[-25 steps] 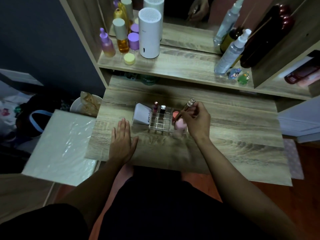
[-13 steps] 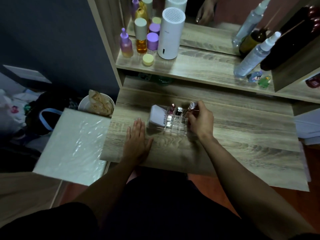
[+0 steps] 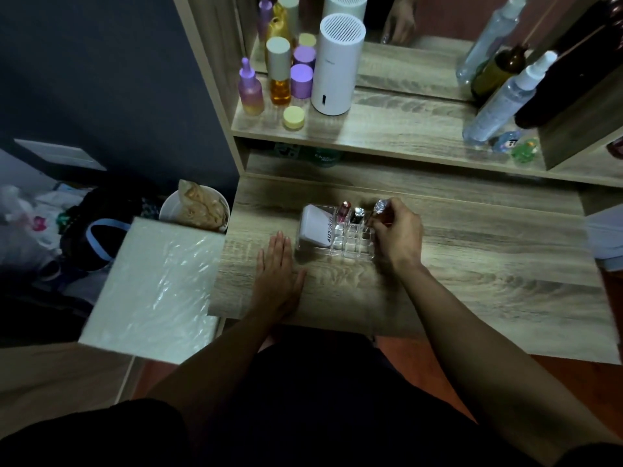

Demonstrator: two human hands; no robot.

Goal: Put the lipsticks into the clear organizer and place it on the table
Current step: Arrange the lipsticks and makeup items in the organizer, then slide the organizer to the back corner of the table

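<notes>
A clear organizer [image 3: 350,242] with small square slots stands on the wooden table [image 3: 472,264]. A pink lipstick [image 3: 344,211] and a dark lipstick [image 3: 357,214] stand upright in its back row. My right hand [image 3: 397,235] is at the organizer's right side, fingers shut on a clear-capped lipstick [image 3: 380,207] held upright over the back right slot. A white tube [image 3: 315,227] lies in the organizer's left part. My left hand [image 3: 277,267] rests flat on the table, fingers apart, just left of the organizer.
A shelf above holds a white cylinder [image 3: 338,65], purple and amber bottles [image 3: 279,75], a yellow jar [image 3: 294,117] and spray bottles [image 3: 505,99]. Left of the table sit a plastic-wrapped white box [image 3: 151,288] and a bowl with crumpled wrapping [image 3: 197,210].
My right hand has brought the clear-capped lipstick from a tilt above the organizer down to upright at the back right slot. The left hand stays flat. The camera view shifted left.
</notes>
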